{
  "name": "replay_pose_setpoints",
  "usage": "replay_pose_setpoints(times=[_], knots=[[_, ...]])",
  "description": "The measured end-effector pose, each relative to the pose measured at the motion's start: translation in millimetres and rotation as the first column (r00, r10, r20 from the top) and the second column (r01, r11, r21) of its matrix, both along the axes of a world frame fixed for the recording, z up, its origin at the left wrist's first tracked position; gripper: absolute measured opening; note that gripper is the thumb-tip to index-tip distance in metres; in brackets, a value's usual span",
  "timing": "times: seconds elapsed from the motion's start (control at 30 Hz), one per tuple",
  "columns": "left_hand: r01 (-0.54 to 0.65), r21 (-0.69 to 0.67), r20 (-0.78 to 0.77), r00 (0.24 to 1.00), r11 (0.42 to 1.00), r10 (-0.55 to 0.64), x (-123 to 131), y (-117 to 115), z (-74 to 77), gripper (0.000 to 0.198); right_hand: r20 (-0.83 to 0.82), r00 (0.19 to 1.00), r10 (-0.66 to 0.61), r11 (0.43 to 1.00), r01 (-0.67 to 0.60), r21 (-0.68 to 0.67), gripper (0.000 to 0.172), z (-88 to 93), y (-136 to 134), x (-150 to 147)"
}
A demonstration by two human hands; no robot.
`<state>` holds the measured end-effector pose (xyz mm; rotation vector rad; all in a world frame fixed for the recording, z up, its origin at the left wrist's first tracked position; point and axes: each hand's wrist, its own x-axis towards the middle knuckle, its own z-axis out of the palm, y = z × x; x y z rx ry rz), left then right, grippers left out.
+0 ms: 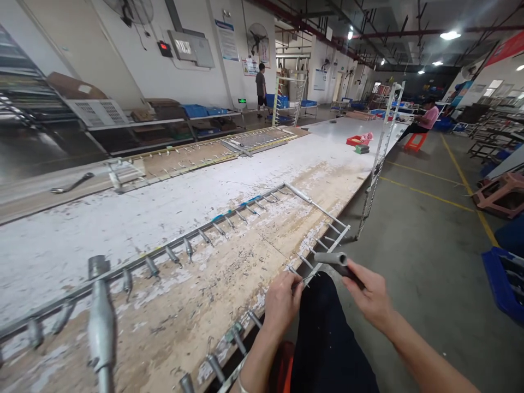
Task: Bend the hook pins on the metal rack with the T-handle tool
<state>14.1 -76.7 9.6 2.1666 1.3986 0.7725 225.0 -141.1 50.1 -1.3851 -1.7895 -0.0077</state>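
Observation:
My right hand grips the dark handle of a hammer with a grey, tube-shaped head. The hammer head is just above the near rail of a long metal rack frame. My left hand is closed, thumb and fingers pinched at that rail beside its thin metal hooks; what lies between the fingertips is too small to make out. Along the far rail hang several short metal springs. A thick metal tube fitting crosses the frame at the left. The frame lies on a worn worktable.
An upright rack frame stands at the table's right edge. Another frame and a wrench lie on the far side. A red tray sits farther along. A blue crate is on the floor at right. Two people are in the distance.

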Motion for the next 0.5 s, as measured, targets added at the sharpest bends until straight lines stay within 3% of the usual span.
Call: replay_pose_setpoints(times=[0.1, 0.23, 0.4, 0.5], knots=[[-0.007, -0.004, -0.007, 1.0, 1.0, 0.007, -0.1, 0.0, -0.5, 0.014, 0.016, 1.0, 0.009, 0.998, -0.01, 0.057, 0.032, -4.3, -2.7, -3.1], [-0.01, -0.02, -0.023, 1.0, 1.0, 0.01, 0.3, 0.2, -0.3, 0.015, 0.2, 0.971, 0.129, 0.984, -0.1, -0.147, 0.034, -6.9, -5.7, -5.3], [-0.006, -0.012, -0.022, 1.0, 1.0, 0.006, 0.8, 0.6, 0.7, 0.015, 0.001, 0.997, 0.083, 0.996, -0.083, 0.033, 0.036, 0.4, -8.5, -6.2], [-0.007, -0.02, -0.031, 0.999, 1.0, 0.006, 0.7, 0.6, 0.2, 0.015, 0.072, 0.993, 0.091, 0.995, -0.087, -0.053, 0.033, -5.7, -4.6, -7.2]])
